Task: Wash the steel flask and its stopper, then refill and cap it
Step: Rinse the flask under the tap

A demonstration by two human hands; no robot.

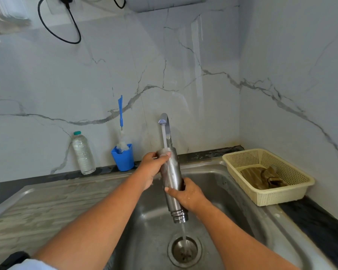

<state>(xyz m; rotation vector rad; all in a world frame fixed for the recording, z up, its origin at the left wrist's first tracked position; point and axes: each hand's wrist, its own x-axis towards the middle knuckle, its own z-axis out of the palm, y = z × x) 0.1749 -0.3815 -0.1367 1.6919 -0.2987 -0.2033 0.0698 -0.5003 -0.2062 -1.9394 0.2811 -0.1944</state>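
While held upside down under the tap (163, 121), steel flask (172, 182) clasped by left grip (151, 168) near base, right grip (187, 193) lower toward neck.

From my remote seat it's mostly grey tones here. The brushed silver steel flask (172, 176) matches the dull grey stainless sink basin (219, 184) it's held over. Left of the sink, a bright blue plastic cup (124, 158) holds a bottle brush with a blue handle and white bristles (121, 121), and further left there's a clear plastic bottle with a teal cap (83, 153). Right of the sink sits a pale cream mesh plastic basket (271, 193) with an olive-brown striped cloth (261, 177) in it. Behind the sink, white marble-pattern wall tiles with grey veins (183, 75). The black speckled countertop (320, 219) runs along the sink's right edge.
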